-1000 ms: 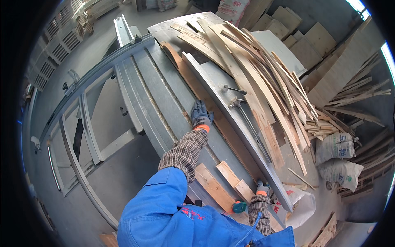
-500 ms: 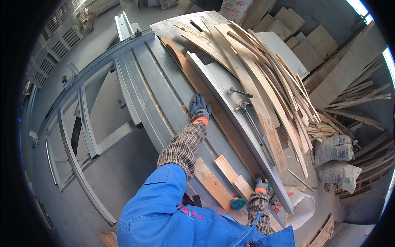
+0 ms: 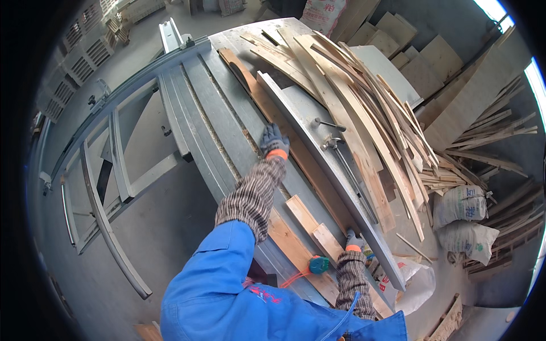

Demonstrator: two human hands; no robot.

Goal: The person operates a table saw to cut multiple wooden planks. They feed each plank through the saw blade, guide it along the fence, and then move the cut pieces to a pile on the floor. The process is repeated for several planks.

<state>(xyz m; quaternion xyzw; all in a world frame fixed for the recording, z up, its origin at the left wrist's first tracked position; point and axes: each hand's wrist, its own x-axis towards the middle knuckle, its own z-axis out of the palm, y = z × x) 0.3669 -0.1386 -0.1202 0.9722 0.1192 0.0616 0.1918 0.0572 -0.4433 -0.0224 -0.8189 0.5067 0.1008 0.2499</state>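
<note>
A long brown wooden plank (image 3: 310,171) lies on the grey saw table (image 3: 230,113), along the metal fence (image 3: 341,199). My left hand (image 3: 274,140), in a grey glove, rests flat on the plank's left side, its fingers stretched out. At the near end of the same plank, my right hand (image 3: 354,238), gloved too, is closed on the board's end; its fingers are partly hidden. Shorter pale boards (image 3: 304,215) lie on the table left of my right arm. A green tape measure (image 3: 318,264) sits on them, close to my body.
Beyond the fence is a heap of long wood strips (image 3: 364,113). A dark lever (image 3: 331,124) and a metal rod (image 3: 348,170) lie beside the fence. White sacks (image 3: 463,204) stand at right. An open sliding frame (image 3: 116,153) extends left over the floor.
My right hand has moved forward and slightly left along the fence, and the plank has slid a little away from me. My left hand stays on the plank, slightly farther forward.
</note>
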